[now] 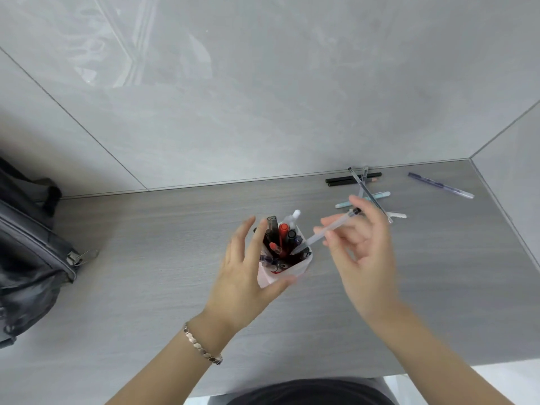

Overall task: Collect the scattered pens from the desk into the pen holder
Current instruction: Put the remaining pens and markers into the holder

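Observation:
A white pen holder (292, 270) stands mid-desk, filled with several black, red and clear pens. My left hand (242, 276) wraps around its left side and front, thumb against the lower wall. My right hand (359, 244) pinches a clear pen with a black cap (330, 228), tilted, its tip at the holder's right rim. Loose pens lie at the back right: two black pens (350, 179) along the wall, crossed clear pens (369, 194), a pale blue pen (380, 195), a white pen (397, 215) and a purple pen (438, 185).
A dark grey backpack (32, 247) sits on the desk's left side, its zipper pull pointing right. Grey walls close the back and right of the wooden desk (163, 238). The desk's front edge runs just above my lap.

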A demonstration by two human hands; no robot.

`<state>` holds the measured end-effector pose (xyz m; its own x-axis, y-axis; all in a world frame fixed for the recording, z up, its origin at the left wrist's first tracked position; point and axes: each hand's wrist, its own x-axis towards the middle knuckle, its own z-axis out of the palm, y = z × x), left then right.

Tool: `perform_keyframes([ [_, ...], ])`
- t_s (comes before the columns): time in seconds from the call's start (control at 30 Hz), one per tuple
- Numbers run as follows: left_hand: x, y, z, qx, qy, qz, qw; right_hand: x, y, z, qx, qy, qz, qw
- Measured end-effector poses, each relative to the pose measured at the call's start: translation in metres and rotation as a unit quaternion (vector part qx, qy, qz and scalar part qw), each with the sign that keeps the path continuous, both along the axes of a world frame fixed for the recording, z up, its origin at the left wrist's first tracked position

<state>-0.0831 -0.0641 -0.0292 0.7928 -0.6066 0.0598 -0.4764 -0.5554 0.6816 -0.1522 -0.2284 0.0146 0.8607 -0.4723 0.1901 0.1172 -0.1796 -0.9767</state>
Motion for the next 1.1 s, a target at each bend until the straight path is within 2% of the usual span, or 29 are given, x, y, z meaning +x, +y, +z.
perform_keyframes([
  [0.07,-0.001,-0.001,-0.002,0.001,0.014,0.004,1.0,0.004,0.007,-0.006,-0.099,0.006,0.009,0.995],
  [0.13,0.0,-0.004,-0.001,-0.007,0.033,0.012,0.999,0.009,0.01,-0.015,-0.232,0.03,0.025,0.972],
  [0.2,0.003,-0.008,0.001,-0.011,0.044,0.017,0.999,0.014,0.011,-0.027,-0.325,0.025,0.016,0.945],
  [0.33,0.009,-0.019,-0.002,0.01,0.041,0.016,0.999,0.022,0.006,-0.046,-0.401,-0.01,-0.04,0.915],
  [0.47,0.011,-0.025,-0.004,0.002,0.051,0.018,0.999,0.022,-0.005,-0.049,-0.452,-0.027,0.006,0.892],
  [0.57,0.015,-0.026,-0.001,-0.005,0.07,0.007,0.998,0.019,-0.028,-0.047,-0.42,-0.033,0.062,0.905],
  [0.63,0.017,-0.027,0.003,-0.004,0.083,0.008,0.997,0.024,-0.053,-0.045,-0.371,0.051,0.024,0.927],
  [0.7,0.02,-0.029,0.005,-0.003,0.078,0.01,0.997,0.04,-0.086,-0.053,-0.318,0.187,-0.039,0.929],
  [0.77,0.024,-0.031,0.005,0.006,0.074,0.001,0.997,0.062,-0.118,-0.066,-0.277,0.328,-0.075,0.9],
  [0.83,0.03,-0.032,0.004,0.007,0.077,-0.01,0.997,0.086,-0.14,-0.075,-0.264,0.426,-0.087,0.861],
  [0.9,0.036,-0.033,0.004,0.009,0.085,-0.015,0.996,0.108,-0.15,-0.082,-0.272,0.473,-0.091,0.833],
  [1.0,0.046,-0.032,0.002,0.008,0.101,-0.013,0.995,0.131,-0.157,-0.097,-0.264,0.514,-0.09,0.811],
  [1.1,0.05,-0.031,0.005,0.031,0.095,-0.037,0.994,0.139,-0.162,-0.104,-0.263,0.528,-0.087,0.803],
])
